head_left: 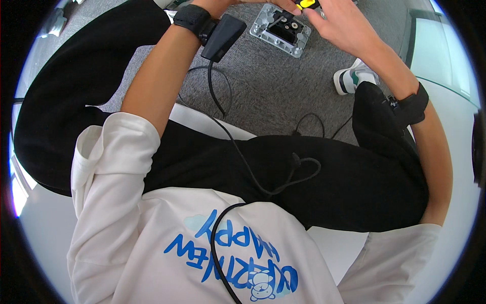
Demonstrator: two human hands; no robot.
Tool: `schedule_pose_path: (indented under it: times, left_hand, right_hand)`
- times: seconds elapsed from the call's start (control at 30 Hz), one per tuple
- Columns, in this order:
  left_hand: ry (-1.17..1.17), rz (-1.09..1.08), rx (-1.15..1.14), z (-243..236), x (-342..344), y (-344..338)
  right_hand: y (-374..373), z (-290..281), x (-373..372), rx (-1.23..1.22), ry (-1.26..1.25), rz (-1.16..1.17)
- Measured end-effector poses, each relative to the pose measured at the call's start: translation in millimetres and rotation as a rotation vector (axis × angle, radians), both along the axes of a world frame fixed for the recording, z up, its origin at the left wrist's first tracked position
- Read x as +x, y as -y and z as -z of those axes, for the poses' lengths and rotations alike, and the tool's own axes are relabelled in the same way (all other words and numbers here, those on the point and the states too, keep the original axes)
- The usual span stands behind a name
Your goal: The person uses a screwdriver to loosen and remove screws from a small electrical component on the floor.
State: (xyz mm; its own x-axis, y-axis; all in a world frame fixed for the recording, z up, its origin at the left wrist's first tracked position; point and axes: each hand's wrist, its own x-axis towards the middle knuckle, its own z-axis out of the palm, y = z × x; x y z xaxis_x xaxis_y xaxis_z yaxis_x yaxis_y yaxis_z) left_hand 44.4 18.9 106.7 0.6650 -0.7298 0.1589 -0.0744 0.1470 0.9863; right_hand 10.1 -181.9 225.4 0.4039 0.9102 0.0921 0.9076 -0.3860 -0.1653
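At the top edge, my right hand (348, 26) is closed around a yellow-and-black tool handle (307, 4); its far end is cut off by the picture's edge. My left hand (276, 4) reaches in beside it, with a fingertip close to the yellow part. Most of the left fingers lie outside the picture, so their grip is hidden. Just below both hands a grey rectangular housing (256, 29) rests on the carpet. Its dark middle holds a black part (286, 30) with small round metal pieces.
Grey carpet (273, 96) spreads between my legs. A black box (224, 38) is strapped at my left wrist, its cable (243, 157) running across my lap. A black band (411, 106) circles my right forearm. My shoe (349, 78) stands right of the housing. Glass panels (440, 50) border the right side.
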Motion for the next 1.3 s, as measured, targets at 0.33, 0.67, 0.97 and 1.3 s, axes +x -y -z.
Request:
schedule_pose_path:
  times: [0.33, 0.67, 0.97, 1.3]
  left_hand:
    - [-0.121, 0.056, 0.036, -24, -18, -17]
    - [0.061, -0.022, 0.233, -1, 0, -4]
    - [-0.189, 0.056, 0.122, 0, -12, -3]
    - [-0.003, 0.014, 0.314, 0, -8, -5]
  right_hand:
    - [-8, -4, -10, -0.194, 0.066, 0.224]
    - [5, 25, -1, 0.128, 0.103, 0.070]
    - [9, 27, 9, -0.190, 0.137, 0.199]
    - [4, 27, 2, -0.050, -0.067, 0.168]
